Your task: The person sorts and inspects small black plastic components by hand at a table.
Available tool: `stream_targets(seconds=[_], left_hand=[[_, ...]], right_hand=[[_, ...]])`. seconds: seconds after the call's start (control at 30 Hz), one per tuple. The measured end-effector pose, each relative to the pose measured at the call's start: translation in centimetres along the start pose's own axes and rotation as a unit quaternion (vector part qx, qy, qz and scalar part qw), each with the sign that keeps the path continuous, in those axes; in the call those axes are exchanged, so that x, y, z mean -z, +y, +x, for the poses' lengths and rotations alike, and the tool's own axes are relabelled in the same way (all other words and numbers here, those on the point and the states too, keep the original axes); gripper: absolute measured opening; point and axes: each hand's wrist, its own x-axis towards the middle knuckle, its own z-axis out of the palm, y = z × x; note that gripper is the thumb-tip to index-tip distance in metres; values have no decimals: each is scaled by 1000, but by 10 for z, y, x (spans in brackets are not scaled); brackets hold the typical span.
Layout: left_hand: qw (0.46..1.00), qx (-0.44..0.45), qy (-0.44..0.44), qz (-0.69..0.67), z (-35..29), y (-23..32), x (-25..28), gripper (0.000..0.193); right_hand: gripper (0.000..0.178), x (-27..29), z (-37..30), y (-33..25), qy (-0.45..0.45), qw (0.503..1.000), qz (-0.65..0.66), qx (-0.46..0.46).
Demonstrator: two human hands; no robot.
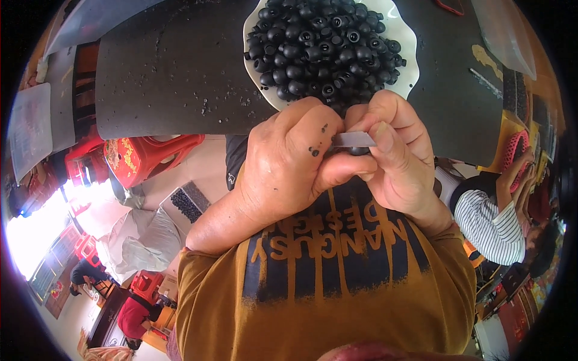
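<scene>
My left hand is closed around a flat grey blade whose slanted end sticks out toward my right hand. Small black specks cling to its skin. Below the blade, a small rounded black plastic part shows between my hands. My right hand pinches this part with thumb and bent fingers, close to the blade's tip. Fingers hide most of it, and whether the blade touches it I cannot tell. Just beyond my hands, a white wavy-rimmed plate bears a heap of similar black parts.
Black crumbs are scattered over the dark tabletop. A red plastic stool, a box of black pieces and white sacks stand at lower left. At right sits a person in a striped top, beside a pink basket.
</scene>
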Motion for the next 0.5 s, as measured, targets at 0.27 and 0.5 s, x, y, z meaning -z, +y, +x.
stream_targets(seconds=[0.27,0.5], left_hand=[[997,-32,37,59,-4,-7,-6,45],[996,-65,40,56,-7,-10,-6,45]], right_hand=[[11,-5,-2,7,26,999,-23,38],[13,-5,0,8,12,998,-32,53]])
